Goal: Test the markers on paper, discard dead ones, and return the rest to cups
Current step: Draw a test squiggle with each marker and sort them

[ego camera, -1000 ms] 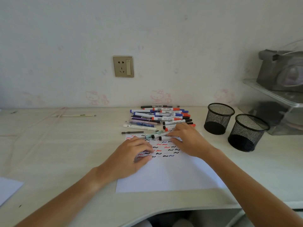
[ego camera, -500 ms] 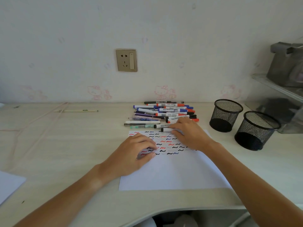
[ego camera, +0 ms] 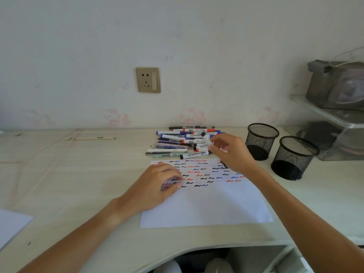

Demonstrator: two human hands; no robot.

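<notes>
We're at the pick-up stage of another test cycle. Our right hand (ego camera: 229,152) pinches a black-capped marker (ego camera: 206,139) by its lower barrel, lifted clear of the pile (ego camera: 183,141), cap end pointing up and away from the hand. The pile lies just beyond and to the left of that hand, on the counter (ego camera: 78,174). The cap looks to be on, though the view there is blurred, so we wouldn't swear to it.

Our left hand (ego camera: 157,186) rests on the left part of the paper (ego camera: 206,203), fingers loosely curled, holding nothing, pinning the sheet down. Rows of black, red and blue squiggles (ego camera: 199,172) fill the top of the sheet between the two hands; the near half is blank.

The two mesh cups (ego camera: 262,141) (ego camera: 294,157) stand to the right of the right hand, near but not touching it. Both appear empty as far as we can see through the mesh, so we judge no marker has gone back yet, and sorting is all still to do.

Next move, by our reckoning: uncap, which likely needs the left hand off the paper to pull the cap, then bring the tip down to a free spot below the last row and draw a stroke. Risk: the sheet slides once the left hand lifts.
</notes>
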